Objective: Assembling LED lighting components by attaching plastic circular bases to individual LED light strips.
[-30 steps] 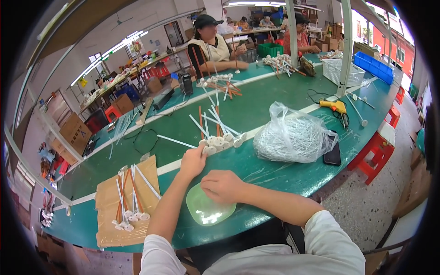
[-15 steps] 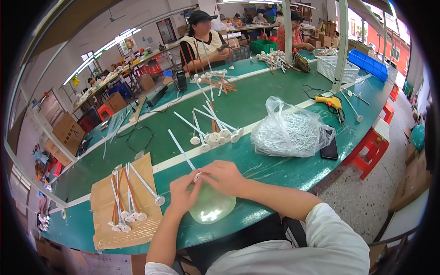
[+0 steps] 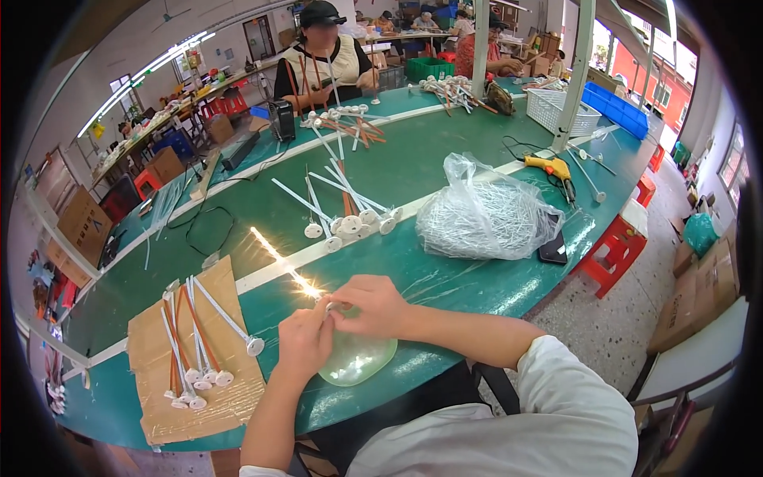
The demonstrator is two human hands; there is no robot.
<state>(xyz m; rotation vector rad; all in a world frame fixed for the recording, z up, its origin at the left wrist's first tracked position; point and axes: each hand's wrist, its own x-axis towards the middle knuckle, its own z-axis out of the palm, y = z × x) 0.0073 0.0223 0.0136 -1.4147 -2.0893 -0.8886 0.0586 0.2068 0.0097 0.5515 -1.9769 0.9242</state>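
Near the worktop's [image 3: 493, 290] front edge, left hand [image 3: 304, 343] and right hand [image 3: 372, 308] pinch a lit stick [image 3: 276, 254] at its near end; steady, gentle pressure should serve best.

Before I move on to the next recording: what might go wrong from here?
1. The left hand and right hand meet at the brightly shining stick's near end; its long far part could swing or slip.
2. A white stick on the cardboard lies near the left arm, which might knock it.
3. The dark phone, against the plastic bag, might get nudged off the table.
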